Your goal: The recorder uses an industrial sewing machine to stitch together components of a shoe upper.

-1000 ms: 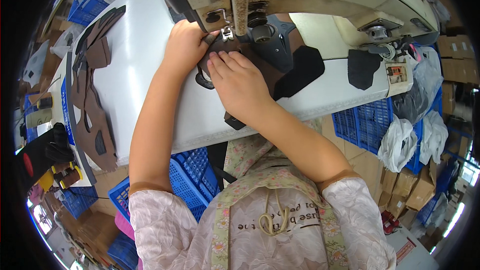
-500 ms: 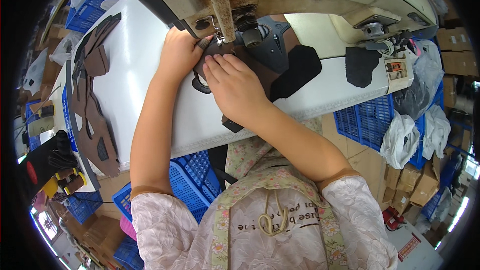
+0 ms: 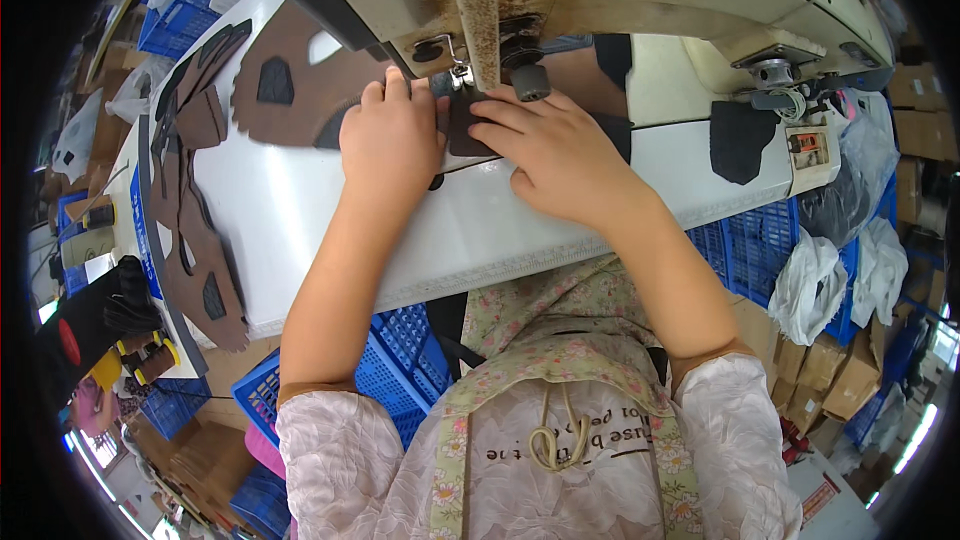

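Observation:
A sewing machine (image 3: 600, 0) with a worn cream body stands over the white table. Under its presser foot (image 3: 461, 75) lies a brown cut piece (image 3: 300, 95) with black patches, spread out on both sides of the needle area. My left hand (image 3: 393, 140) rests on the piece just left of the foot, fingers laid forward and nothing gripped. On the right, my right hand (image 3: 570, 155) lies flat on the same piece with fingers stretched toward the foot. The needle tip and part of the piece are hidden by the machine head and my hands.
Brown and black cut pieces (image 3: 195, 230) are heaped along the table's left edge. A loose black patch (image 3: 742, 140) lies at the right of the white table (image 3: 300, 240). Blue crates (image 3: 400, 355) stand below, and white plastic bags (image 3: 805, 280) hang at the right.
The brown piece has turned and slid, so a large part with a black patch now shows left of the machine. My left hand has shifted nearer and right; my right hand has moved right.

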A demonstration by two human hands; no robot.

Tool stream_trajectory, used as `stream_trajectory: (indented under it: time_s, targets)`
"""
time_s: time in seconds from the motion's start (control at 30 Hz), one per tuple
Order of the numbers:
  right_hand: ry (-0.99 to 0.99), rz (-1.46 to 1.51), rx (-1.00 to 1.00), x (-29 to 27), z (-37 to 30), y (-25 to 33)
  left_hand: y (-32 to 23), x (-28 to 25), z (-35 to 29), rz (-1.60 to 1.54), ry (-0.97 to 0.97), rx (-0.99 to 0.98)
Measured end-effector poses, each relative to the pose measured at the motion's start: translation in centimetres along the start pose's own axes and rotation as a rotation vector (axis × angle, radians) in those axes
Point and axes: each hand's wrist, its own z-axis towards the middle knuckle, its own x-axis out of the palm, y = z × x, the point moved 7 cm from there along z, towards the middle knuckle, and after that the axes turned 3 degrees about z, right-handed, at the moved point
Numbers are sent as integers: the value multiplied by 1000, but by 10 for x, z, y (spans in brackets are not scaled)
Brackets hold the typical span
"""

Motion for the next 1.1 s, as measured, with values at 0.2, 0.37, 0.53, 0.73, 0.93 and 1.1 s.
stream_trajectory:
  time_s: [0.2,0.37,0.53,0.73,0.93,1.1]
  targets:
    - [-17,-115,-2,-1,3,0,-3,-3,-1,-11,97,-30]
    - [-20,-66,0,-4,0,2,0,-5,-3,-181,-145,81]
    - [-303,196,79,-72,-37,-11,9,0,-11,-285,-126,-10]
    - [-1460,-139,581,-254,-187,-148,15,6,-13,-444,-110,-59]
    - [-1327,499,730,-290,-225,-293,20,6,-18,-465,-159,-56]
    - [-1207,384,746,-309,-222,-305,19,4,-18,-454,-186,-44]
